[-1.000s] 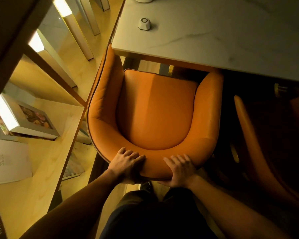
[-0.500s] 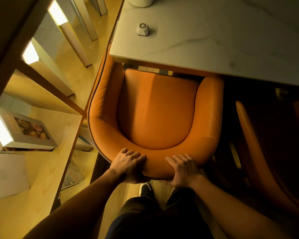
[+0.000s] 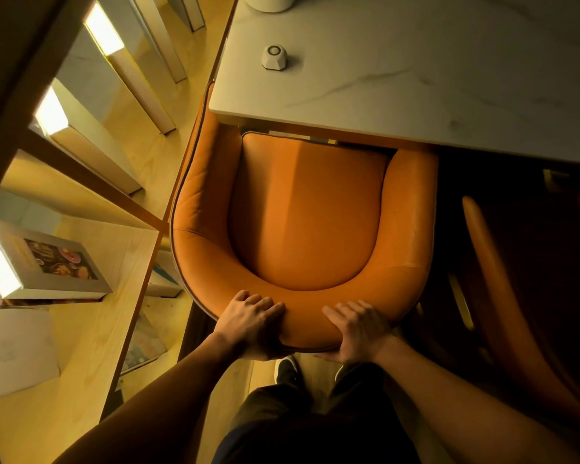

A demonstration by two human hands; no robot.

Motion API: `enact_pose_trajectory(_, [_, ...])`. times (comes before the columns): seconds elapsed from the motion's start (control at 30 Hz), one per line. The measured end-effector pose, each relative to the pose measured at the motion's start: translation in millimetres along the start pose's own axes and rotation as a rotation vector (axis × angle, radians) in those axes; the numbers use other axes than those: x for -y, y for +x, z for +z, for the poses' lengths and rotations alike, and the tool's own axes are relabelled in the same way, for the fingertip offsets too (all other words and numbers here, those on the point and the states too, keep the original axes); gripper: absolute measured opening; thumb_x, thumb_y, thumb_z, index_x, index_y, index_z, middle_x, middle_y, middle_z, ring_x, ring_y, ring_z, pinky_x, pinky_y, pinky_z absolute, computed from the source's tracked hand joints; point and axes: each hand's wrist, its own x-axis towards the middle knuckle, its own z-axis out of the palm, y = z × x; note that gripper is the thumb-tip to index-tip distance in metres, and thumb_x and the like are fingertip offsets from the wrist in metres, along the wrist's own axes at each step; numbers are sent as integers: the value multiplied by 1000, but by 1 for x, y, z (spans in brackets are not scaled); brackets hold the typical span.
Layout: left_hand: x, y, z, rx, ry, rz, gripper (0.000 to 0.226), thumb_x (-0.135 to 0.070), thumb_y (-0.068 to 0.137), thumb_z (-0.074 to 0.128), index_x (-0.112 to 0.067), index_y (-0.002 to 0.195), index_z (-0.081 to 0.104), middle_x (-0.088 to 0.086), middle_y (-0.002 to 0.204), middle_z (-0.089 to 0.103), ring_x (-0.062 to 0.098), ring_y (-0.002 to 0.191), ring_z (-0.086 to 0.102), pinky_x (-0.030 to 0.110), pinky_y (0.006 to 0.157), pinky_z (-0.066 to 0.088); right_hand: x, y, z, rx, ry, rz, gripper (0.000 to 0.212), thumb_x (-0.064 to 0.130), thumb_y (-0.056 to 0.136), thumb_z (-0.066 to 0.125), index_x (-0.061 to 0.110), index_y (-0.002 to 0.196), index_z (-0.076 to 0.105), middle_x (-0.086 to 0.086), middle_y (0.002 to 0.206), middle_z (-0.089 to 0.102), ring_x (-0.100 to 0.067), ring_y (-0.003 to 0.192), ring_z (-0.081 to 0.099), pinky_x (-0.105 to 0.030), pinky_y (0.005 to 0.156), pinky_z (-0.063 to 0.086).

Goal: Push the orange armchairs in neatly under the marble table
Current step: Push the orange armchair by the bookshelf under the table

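An orange armchair (image 3: pixel 308 212) stands right below me, its curved backrest nearest me. The front of its seat and both arm tips lie under the edge of the white marble table (image 3: pixel 416 78). My left hand (image 3: pixel 252 324) grips the backrest's top rim left of centre. My right hand (image 3: pixel 357 329) grips the same rim right of centre, fingers over the top. A second orange armchair (image 3: pixel 489 262) sits in shadow at the right, partly under the table.
A small white puck-like device (image 3: pixel 274 56) and the base of a white vessel (image 3: pixel 270 2) sit on the table. A wooden shelf unit (image 3: pixel 81 329) with books (image 3: pixel 44 262) runs close along the left. My shoes (image 3: pixel 287 370) stand on the wood floor behind the chair.
The armchair has slid forward, further under the table edge; its seat front and arm tips are now covered. Both hands kept their hold on the backrest.
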Motion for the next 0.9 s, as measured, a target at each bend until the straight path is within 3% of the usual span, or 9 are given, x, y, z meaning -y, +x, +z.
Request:
enact_pose_trajectory(0.23, [1, 2, 2, 35, -20, -12, 92, -86, 69, 41, -31, 142, 34, -4, 133, 53, 21, 120, 51, 41, 105, 32, -3, 0, -3, 26, 0, -21, 104, 90, 68, 36, 17, 143, 39, -10, 130, 56, -30, 112, 54, -40, 97, 40])
enact_pose_trajectory(0.5, [-1, 1, 0, -29, -5, -9, 90, -90, 67, 35, -31, 134, 43, -5, 118, 61, 22, 104, 59, 37, 92, 41, 1, -2, -1, -15, 27, 16, 101, 89, 67, 39, 17, 138, 44, -9, 122, 60, -29, 103, 56, -39, 93, 42])
enact_pose_trajectory(0.9, [1, 1, 5, -20, -21, -10, 92, -88, 67, 38, -31, 139, 37, -4, 124, 58, 22, 109, 56, 37, 96, 38, -3, 0, 1, 1, 41, -21, 101, 90, 69, 34, 16, 138, 43, -9, 121, 60, -29, 102, 56, -38, 91, 44])
